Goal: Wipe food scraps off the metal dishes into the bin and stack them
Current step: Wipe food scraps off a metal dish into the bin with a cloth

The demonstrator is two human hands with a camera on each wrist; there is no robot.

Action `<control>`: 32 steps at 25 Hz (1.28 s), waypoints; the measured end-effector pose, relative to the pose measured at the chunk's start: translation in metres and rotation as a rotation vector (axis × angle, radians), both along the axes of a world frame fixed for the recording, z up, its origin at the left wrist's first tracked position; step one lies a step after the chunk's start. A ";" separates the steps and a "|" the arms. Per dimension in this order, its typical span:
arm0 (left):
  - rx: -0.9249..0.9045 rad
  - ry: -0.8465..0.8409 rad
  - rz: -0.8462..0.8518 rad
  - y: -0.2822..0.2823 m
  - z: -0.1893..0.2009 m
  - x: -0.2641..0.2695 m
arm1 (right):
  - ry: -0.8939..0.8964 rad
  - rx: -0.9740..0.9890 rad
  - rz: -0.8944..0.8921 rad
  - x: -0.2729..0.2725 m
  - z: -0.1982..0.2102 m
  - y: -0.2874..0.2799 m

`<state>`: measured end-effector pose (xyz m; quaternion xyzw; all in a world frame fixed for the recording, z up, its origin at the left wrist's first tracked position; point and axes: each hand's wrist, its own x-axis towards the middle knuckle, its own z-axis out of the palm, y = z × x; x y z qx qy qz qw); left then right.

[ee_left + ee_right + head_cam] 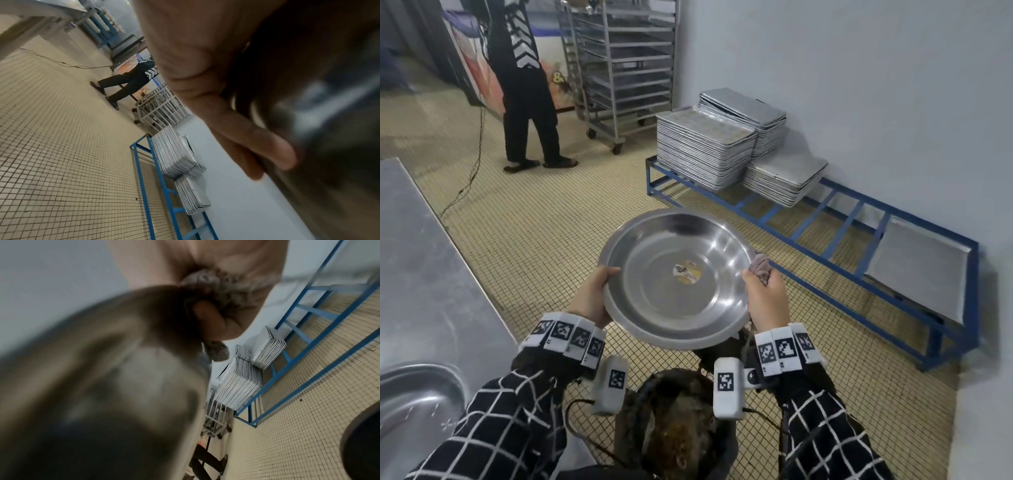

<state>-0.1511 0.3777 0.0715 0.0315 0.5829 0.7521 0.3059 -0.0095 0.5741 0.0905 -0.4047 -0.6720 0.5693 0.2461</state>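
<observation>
Dish could slip and miss the bin.
Left hand (589, 298) grips the metal dish (678, 277); right hand (767, 294) pinches rim and, I think, a rag (761, 264), above the bin (681, 428).

I see a silvery metal dish (678, 274) with a small yellow-and-white patch at its centre. The cloth (761, 266) beside its rim looks greyish pink, though blur makes that uncertain. My sleeves (493, 425) are black with a thin white grid. The floor (544, 219) is pale yellow tile with dark grout, the rack (825, 219) blue, the trays (705, 150) silver-grey, the bin (678, 428) dark with brown contents.
</observation>
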 end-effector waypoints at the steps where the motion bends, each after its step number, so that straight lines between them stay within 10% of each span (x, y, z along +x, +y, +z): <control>1: -0.010 0.019 0.034 0.007 0.001 0.001 | 0.030 -0.012 -0.032 -0.002 0.000 -0.003; 13: -0.188 0.497 -0.194 0.052 0.035 0.014 | 0.256 -0.092 -0.080 -0.059 0.028 -0.022; 22: 0.147 0.181 -0.173 0.020 0.035 -0.019 | 0.042 -0.076 0.165 -0.019 0.018 0.040; 32: -0.132 0.204 -0.056 0.054 0.026 0.009 | 0.174 -0.176 0.030 -0.035 0.009 0.002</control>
